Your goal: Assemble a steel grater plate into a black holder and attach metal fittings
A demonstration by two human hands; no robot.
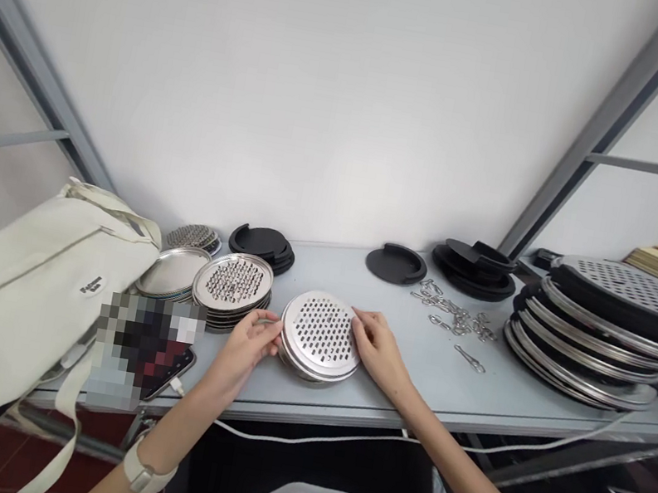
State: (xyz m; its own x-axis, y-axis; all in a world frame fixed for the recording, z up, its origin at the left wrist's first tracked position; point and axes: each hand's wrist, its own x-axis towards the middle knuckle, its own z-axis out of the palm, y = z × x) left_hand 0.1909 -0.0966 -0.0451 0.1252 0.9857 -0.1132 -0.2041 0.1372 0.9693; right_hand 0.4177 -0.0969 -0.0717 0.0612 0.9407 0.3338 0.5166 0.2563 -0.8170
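In front of me is a round metal grater plate [324, 331] with rows of punched holes, lying on top of what looks like more round metal pieces. My left hand [244, 354] pinches at its left rim, thumb and fingers curled together. Against the right rim, my right hand [379, 352] grips with bent fingers, some hidden from view. Left of the plate stands a stack of similar grater discs [232, 285]. Behind that stack is a plain round metal plate [174, 271] on a small pile.
Black round holders [263, 245] and a black dish [396, 265] sit by the wall. Small metal clips [461, 319] lie scattered at right, beside a tall stack of larger discs [588, 357]. A cream bag [31, 289] and a phone [172, 372] occupy the left.
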